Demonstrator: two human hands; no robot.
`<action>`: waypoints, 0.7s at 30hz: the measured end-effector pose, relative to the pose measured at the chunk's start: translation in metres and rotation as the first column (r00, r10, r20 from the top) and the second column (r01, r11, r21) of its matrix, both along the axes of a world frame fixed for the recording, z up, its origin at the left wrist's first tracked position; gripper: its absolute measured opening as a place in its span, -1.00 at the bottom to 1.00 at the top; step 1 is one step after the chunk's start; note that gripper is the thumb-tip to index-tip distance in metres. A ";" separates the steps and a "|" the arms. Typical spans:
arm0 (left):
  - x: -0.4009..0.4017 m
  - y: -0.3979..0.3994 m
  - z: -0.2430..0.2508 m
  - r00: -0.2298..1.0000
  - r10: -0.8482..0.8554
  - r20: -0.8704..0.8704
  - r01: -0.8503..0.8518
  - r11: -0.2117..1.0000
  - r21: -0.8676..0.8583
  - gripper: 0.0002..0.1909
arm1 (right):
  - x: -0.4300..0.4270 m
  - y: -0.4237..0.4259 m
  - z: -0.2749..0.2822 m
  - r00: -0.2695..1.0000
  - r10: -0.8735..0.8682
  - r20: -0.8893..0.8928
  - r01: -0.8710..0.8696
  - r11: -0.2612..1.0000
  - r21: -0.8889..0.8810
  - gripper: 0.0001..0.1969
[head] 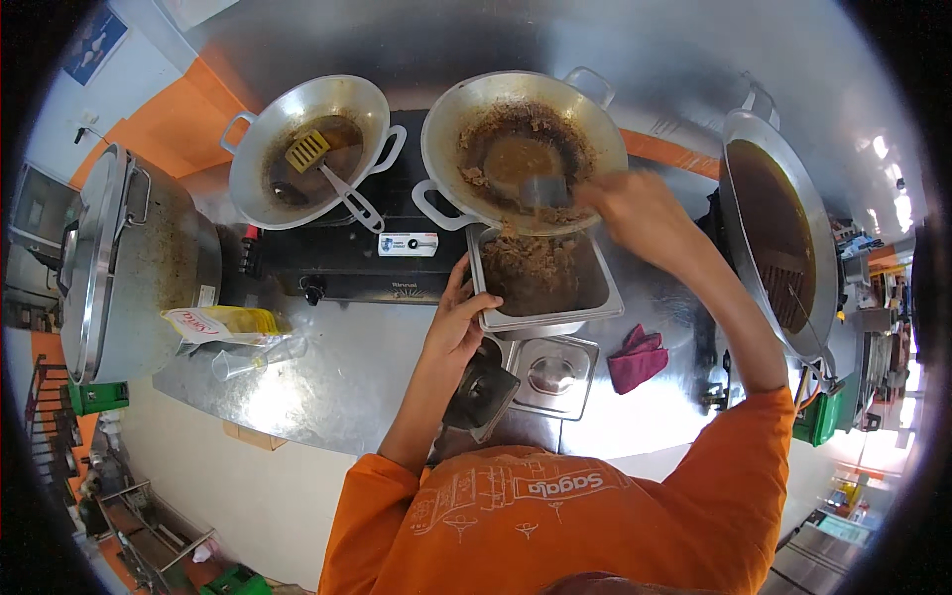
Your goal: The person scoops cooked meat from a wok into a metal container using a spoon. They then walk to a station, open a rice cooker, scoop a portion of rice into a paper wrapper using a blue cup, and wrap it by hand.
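My left hand (462,312) grips the near-left rim of a rectangular stainless steel food pan (610,306), thumb on top. Brown shredded food (532,264) lies inside the pan, heaped toward its far side. The pan is tilted against the near rim of a metal wok (450,119). Motion blurs my right hand (632,212), which is over the wok's right side. It holds a grey metal utensil (544,192), too blurred to name exactly, low in the wok. Brown liquid (524,162) and dark residue coat the wok's bottom, and some food lies along its near rim.
A second wok (249,186) holds a yellow slotted turner (308,151). Both woks sit on a Rinnai gas stove (349,260). A large wok of dark liquid (766,186) stands right, a lidded stockpot (160,275) left. Nearby lie a steel lid (550,375), burgundy cloth (638,361) and yellow packet (230,324).
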State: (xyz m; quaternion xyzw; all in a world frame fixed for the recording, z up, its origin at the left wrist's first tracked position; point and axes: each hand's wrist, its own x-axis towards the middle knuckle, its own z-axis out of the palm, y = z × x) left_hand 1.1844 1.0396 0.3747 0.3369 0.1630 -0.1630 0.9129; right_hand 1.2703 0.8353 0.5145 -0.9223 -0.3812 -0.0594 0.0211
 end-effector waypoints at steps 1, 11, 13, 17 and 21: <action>0.000 -0.001 0.002 1.000 -0.015 -0.008 0.015 1.000 -0.002 -0.27 | 0.018 0.001 -0.010 0.998 -0.023 0.050 0.023 1.000 0.014 -0.79; 0.000 -0.006 0.009 0.999 0.006 -0.037 -0.007 1.000 -0.027 -0.25 | 0.119 0.002 -0.109 0.987 -0.082 0.141 0.099 0.987 -0.122 -0.89; 0.000 -0.001 0.003 1.000 -0.015 -0.024 0.014 0.999 -0.050 -0.25 | 0.094 0.008 -0.097 0.996 -0.080 0.036 0.084 0.988 -0.133 -0.88; -0.001 -0.001 0.002 1.000 -0.016 -0.015 0.015 0.999 -0.048 -0.25 | 0.043 -0.002 -0.056 0.985 -0.025 -0.173 0.016 0.998 -0.056 -0.85; 0.002 -0.003 -0.002 1.000 -0.005 -0.026 0.003 0.999 -0.050 -0.25 | -0.014 -0.006 -0.006 0.990 -0.025 -0.142 0.020 0.999 -0.034 -0.83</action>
